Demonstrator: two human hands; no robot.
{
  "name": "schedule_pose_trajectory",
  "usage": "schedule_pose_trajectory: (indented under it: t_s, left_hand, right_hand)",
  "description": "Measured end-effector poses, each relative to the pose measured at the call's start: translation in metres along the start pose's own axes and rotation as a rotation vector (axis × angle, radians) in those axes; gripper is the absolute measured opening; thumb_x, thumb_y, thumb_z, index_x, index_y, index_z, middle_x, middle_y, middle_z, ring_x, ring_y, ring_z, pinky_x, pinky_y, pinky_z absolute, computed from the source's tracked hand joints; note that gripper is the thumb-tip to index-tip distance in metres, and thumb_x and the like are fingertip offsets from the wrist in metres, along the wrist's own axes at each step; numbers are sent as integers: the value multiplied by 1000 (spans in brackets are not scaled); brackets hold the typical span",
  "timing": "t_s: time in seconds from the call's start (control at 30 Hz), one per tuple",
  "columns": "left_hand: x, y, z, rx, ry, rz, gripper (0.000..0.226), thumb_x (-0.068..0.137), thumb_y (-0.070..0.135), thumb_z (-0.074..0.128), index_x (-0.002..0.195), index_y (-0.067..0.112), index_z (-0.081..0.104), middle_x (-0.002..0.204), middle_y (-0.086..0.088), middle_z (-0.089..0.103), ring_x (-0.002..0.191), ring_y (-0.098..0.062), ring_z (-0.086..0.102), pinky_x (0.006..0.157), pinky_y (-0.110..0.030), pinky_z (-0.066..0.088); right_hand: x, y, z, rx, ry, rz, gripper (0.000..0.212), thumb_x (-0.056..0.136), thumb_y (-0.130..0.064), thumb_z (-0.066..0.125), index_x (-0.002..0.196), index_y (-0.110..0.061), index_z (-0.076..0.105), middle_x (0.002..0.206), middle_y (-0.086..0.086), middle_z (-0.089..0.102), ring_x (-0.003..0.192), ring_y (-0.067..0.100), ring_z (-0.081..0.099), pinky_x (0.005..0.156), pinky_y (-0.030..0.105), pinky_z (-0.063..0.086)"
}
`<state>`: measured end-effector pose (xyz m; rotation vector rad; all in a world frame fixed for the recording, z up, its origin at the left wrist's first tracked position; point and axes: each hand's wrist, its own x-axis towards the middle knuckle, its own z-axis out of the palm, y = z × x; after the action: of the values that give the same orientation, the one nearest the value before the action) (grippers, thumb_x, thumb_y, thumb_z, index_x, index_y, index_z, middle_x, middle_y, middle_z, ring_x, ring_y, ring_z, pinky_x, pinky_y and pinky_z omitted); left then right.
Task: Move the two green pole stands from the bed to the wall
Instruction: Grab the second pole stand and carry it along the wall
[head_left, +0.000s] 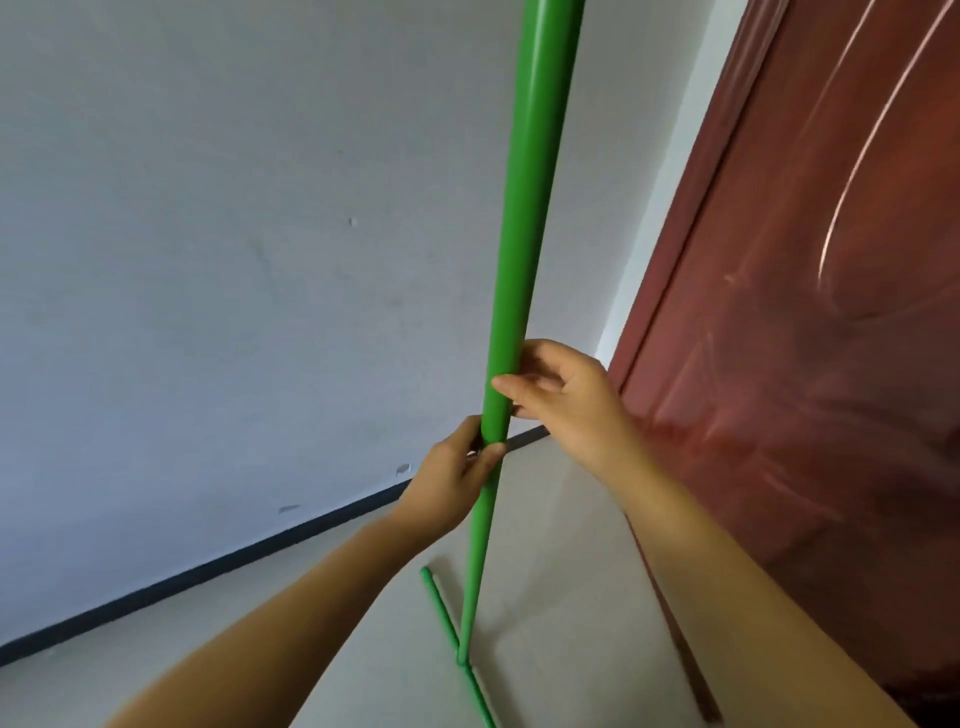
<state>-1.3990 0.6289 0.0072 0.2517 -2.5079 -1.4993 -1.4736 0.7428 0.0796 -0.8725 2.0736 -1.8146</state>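
Observation:
One green pole stand (524, 223) stands nearly upright in front of the white wall (234, 260), its thin lower rod meeting a green crossbar foot (447, 618) on the pale floor. My left hand (452, 483) grips the pole where the thick tube narrows. My right hand (561, 400) holds the thick tube just above it, fingers wrapped around from the right. The pole's top runs out of the frame. A second green stand and the bed are not in view.
A dark red door (810, 312) fills the right side, close to the pole. A black skirting strip (260, 545) runs along the base of the wall. Pale floor (561, 597) lies between wall and door.

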Motion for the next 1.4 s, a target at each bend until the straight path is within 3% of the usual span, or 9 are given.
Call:
schedule_pose_trajectory:
  t_s: [0.07, 0.33, 0.47, 0.57, 0.73, 0.93, 1.1, 1.23, 1.4]
  left_hand:
    - [14, -5, -4, -15, 70, -61, 26, 88, 34, 43, 103, 14, 49, 100, -16, 66, 93, -30, 63, 85, -52, 52]
    - [78, -5, 11, -8, 548, -250, 18, 91, 21, 42, 106, 13, 49, 97, -15, 66, 90, -31, 62, 84, -49, 53]
    - [107, 1, 27, -55, 823, -343, 21, 91, 19, 43, 110, 18, 50, 101, -13, 66, 94, -23, 61, 71, -16, 49]
    - [126, 2, 33, -65, 961, -403, 22, 91, 20, 44, 112, 22, 51, 103, -10, 67, 96, -21, 61, 65, -17, 46]
    - [158, -2, 32, -31, 1069, -462, 28, 92, 22, 42, 119, 20, 47, 110, -8, 66, 103, -20, 59, 80, -30, 45]
    - [199, -16, 24, 14, 1157, -484, 27, 92, 22, 41, 118, 17, 46, 109, -9, 66, 101, -22, 60, 83, -32, 46]
    - [230, -24, 18, 66, 1187, -517, 26, 93, 20, 38, 118, 13, 44, 110, -13, 66, 101, -24, 60, 83, -33, 48]
    - [251, -24, 19, 71, 1238, -565, 25, 94, 21, 35, 116, 12, 43, 102, -5, 62, 93, -18, 57, 76, -30, 47]
    - [278, -21, 21, 98, 1385, -623, 16, 92, 23, 39, 107, 18, 43, 96, -9, 61, 92, -26, 60, 86, -43, 52]
  right_hand:
    - [28, 4, 0, -1, -88, -32, 17, 76, -17, 67, 81, -32, 63, 85, -7, 70, 86, 17, 69, 76, 37, 58]
    - [137, 20, -5, 62, -528, -177, 21, 77, -17, 67, 83, -36, 60, 81, -5, 65, 84, 21, 69, 72, 36, 59]
    - [180, 23, -8, 76, -739, -209, 19, 77, -18, 68, 80, -34, 58, 77, -4, 61, 82, 24, 68, 71, 36, 60]
    - [206, 26, -7, 63, -834, -261, 16, 77, -20, 69, 79, -30, 57, 76, -4, 61, 80, 23, 68, 70, 35, 60]
    - [243, 32, -3, 65, -940, -319, 16, 78, -23, 68, 79, -30, 54, 76, -5, 61, 79, 21, 68, 67, 33, 60]
    - [290, 42, 5, 64, -1034, -386, 20, 78, -24, 68, 91, -17, 54, 74, -8, 58, 75, 17, 67, 64, 28, 60]
    - [329, 47, 9, 81, -1132, -424, 23, 78, -24, 68, 94, -16, 54, 73, -7, 58, 75, 18, 68, 66, 27, 60]
    - [354, 52, 15, 60, -1211, -535, 29, 76, -29, 69, 98, -16, 54, 74, -7, 57, 74, 18, 67, 66, 27, 59]
    - [380, 54, 26, 60, -1335, -724, 35, 76, -31, 68, 104, -17, 53, 74, -15, 54, 73, 17, 65, 67, 22, 57]
